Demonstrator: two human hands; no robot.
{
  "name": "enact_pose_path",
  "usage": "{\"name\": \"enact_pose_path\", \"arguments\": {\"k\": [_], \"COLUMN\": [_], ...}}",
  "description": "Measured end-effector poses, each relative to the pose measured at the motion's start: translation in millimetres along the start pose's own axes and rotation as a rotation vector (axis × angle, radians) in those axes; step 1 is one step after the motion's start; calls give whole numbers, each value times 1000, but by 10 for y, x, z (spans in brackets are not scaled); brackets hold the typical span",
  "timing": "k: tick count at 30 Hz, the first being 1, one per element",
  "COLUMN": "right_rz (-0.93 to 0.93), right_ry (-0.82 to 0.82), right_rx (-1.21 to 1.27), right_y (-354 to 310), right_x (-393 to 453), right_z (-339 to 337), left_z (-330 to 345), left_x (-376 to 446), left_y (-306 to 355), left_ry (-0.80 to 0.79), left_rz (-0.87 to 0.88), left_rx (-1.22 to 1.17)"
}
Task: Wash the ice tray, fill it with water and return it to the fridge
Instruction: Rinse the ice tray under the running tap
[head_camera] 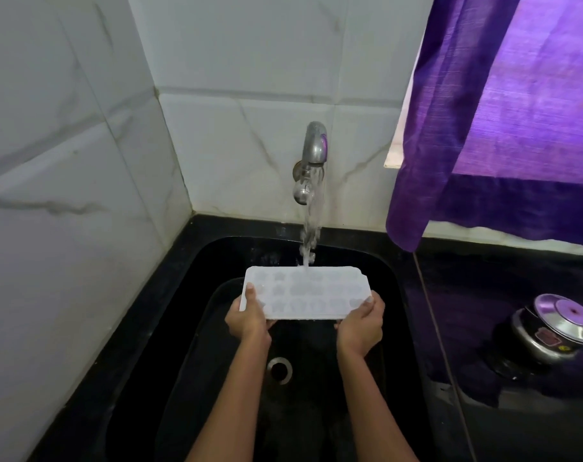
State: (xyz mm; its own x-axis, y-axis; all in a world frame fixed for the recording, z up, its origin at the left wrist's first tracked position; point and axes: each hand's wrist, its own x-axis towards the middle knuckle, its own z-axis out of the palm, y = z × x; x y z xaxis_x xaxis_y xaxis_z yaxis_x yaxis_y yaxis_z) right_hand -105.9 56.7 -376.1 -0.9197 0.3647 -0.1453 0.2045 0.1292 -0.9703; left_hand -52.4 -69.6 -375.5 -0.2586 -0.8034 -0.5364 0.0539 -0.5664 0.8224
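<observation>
A white ice tray [305,293] with several shaped moulds is held level over the black sink [383,271]. My left hand [248,320] grips its left end, thumb on top. My right hand [361,325] grips its right end. A metal tap [314,145] on the tiled wall is running, and the stream of water [311,228] lands on the tray's far edge near the middle.
The sink drain [279,370] lies below my arms. White marble-look tiles cover the left and back walls. A purple curtain [503,111] hangs at the right above the dark counter, where a pressure cooker [550,328] stands.
</observation>
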Motion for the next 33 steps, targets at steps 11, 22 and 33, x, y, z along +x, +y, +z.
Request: {"name": "enact_pose_path", "arguments": {"k": [11,22,33], "right_rz": [-315,-394,5], "right_ry": [-176,-329,-634], "right_rx": [-637,-635,-53], "right_y": [-93,-821,-1634], "right_x": [-193,106,545], "right_z": [406,594,1323], "left_z": [-295,-287,-246], "left_x": [204,267,177], "left_y": [325,418,363], "left_ry": [136,91,34], "left_rz": [49,21,16], "left_rx": [-71,-65,-49]}}
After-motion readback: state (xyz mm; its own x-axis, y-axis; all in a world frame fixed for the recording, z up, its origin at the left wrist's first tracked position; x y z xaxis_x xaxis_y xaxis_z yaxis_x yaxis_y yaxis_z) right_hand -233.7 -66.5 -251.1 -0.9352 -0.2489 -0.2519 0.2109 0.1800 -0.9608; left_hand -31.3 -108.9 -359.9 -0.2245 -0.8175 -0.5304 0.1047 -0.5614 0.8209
